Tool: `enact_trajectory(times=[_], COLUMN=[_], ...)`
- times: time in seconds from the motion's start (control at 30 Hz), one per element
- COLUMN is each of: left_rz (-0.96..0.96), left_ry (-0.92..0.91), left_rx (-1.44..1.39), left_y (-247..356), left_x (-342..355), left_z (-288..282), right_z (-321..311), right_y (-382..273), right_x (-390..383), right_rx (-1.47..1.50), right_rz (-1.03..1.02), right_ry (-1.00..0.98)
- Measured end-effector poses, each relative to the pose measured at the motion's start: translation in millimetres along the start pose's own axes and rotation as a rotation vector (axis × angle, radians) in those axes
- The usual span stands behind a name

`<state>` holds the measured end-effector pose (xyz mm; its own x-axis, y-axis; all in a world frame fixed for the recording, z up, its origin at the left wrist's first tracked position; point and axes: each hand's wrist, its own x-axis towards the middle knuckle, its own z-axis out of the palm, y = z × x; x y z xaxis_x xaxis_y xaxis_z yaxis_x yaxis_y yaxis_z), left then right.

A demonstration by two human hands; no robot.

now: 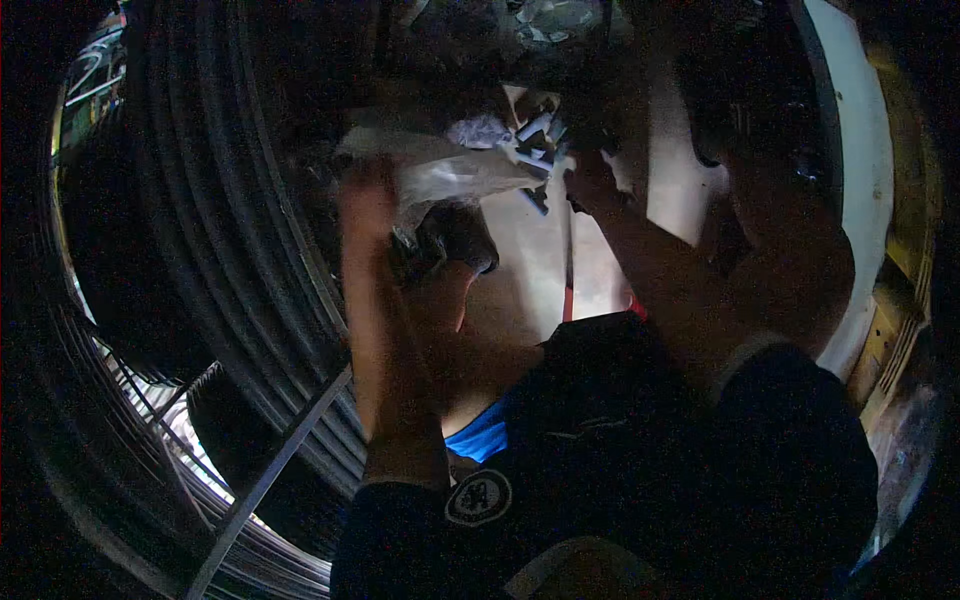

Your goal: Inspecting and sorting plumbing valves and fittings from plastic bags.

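In dim light, my left hand [368, 185], blurred, is raised at the near-left end of a clear plastic bag [450, 178] and grips it. The bag stretches to the right toward a small heap of short grey tube-like pieces [535, 152]. Just right of those pieces is my right hand [594, 182], bent at the wrist. Its fingers are lost in shadow, so what they hold, if anything, cannot be made out. A pale surface [520, 260] lies below the pieces.
Large coils of black ribbed hose or pipe [215, 180] fill the left side, with a flat strap [270, 465] across them. More clear plastic [555, 20] lies at the far side. A white curved edge [865, 150] and a yellow frame [905, 230] stand at the right.
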<state>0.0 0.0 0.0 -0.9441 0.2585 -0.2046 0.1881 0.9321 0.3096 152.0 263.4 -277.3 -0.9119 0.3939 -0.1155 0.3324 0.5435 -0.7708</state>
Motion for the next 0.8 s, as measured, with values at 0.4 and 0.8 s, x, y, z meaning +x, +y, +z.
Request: enact_trajectory(times=[0.4, 0.8], left_rz=[-0.346, -0.203], left_ry=[0.296, 0.265], left_rx=[-0.360, -0.365], left_y=[-7, 14], left_x=[9, 0], left_z=[-47, -48], right_z=[94, 21], right_y=[79, 95], right_x=[63, 102], right_rx=[-0.612, -0.453], right_rz=[-0.500, -0.234], right_ry=[-0.586, -0.423])
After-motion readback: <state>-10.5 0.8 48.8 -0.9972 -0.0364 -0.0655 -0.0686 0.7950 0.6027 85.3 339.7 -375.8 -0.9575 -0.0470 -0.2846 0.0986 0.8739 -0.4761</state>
